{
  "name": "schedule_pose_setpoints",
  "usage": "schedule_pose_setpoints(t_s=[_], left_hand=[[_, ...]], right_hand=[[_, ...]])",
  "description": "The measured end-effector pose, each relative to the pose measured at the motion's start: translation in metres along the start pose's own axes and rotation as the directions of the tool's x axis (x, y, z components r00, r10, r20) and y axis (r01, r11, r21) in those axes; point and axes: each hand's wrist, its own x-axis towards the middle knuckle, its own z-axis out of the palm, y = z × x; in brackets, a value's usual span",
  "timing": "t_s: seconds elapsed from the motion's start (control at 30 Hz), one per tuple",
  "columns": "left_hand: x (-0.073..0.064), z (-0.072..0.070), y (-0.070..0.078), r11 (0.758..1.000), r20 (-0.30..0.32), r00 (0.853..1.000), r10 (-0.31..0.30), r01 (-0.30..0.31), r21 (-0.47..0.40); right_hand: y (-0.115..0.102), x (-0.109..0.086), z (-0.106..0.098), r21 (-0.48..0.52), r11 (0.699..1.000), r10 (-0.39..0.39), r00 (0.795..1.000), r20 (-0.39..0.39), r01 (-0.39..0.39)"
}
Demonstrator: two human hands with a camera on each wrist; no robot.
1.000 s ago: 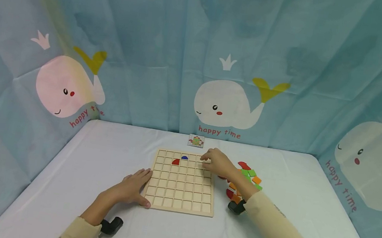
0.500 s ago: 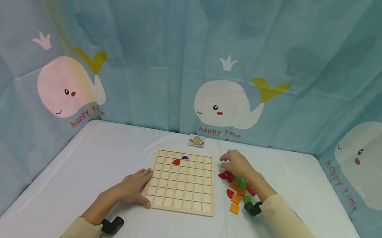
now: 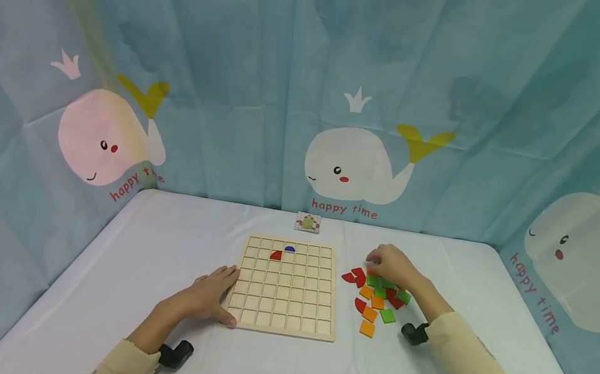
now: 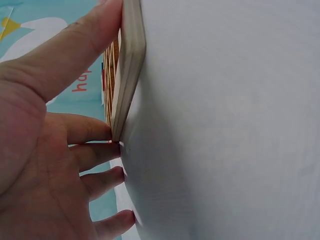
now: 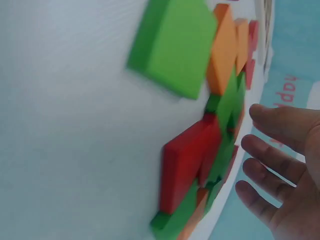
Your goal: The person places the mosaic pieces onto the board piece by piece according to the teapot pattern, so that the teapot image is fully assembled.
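A wooden grid board [image 3: 288,307] lies on the table, with a red quarter-round tile [image 3: 276,255] and a blue half-round tile [image 3: 290,249] in cells near its far edge. My left hand [image 3: 204,296] rests at the board's left side, fingers spread and thumb by its near left corner; in the left wrist view the thumb [image 4: 75,55] lies along the wooden edge. Over the far part of a loose tile pile is my right hand [image 3: 393,267]. Its fingers [image 5: 272,155] are loosely bent in the right wrist view, with nothing seen between them.
The pile right of the board mixes red tiles [image 3: 360,305], orange square tiles [image 3: 367,328] and green square tiles [image 3: 388,316], some overlapping. A small picture card [image 3: 308,222] lies beyond the board. A whale-print curtain [image 3: 264,113] hangs behind the white table [image 3: 156,244].
My right hand has moved from above the board's far right corner rightward to the tile pile, uncovering tiles nearer me. My left hand and the board have stayed put.
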Motion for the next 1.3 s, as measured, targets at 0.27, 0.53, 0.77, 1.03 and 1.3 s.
schedule_pose_setpoints(t_s=[0.27,0.53,0.77,1.03,1.3], left_hand=[[0.001,0.000,0.001,1.000,-0.004,1.000,0.002,-0.002,-0.001],[0.001,0.002,0.000,1.000,0.001,1.000,0.006,-0.006,-0.025],[0.000,0.003,-0.001,1.000,-0.005,1.000,0.012,-0.012,-0.025],[-0.002,0.001,0.000,1.000,0.000,1.000,0.002,-0.002,-0.030],[-0.003,-0.002,-0.001,1.000,0.009,1.000,0.020,-0.019,-0.020]], right_hand=[[0.011,-0.002,0.003,0.011,1.000,0.007,1.000,-0.006,-0.007],[0.015,0.001,0.003,0.032,0.999,0.036,0.999,0.009,-0.036],[0.014,0.001,0.002,0.015,1.000,0.008,0.999,0.034,-0.009],[0.012,0.002,0.001,0.001,1.000,0.011,0.999,0.050,-0.011],[0.010,0.003,0.001,-0.025,1.000,0.008,0.999,0.042,-0.007]])
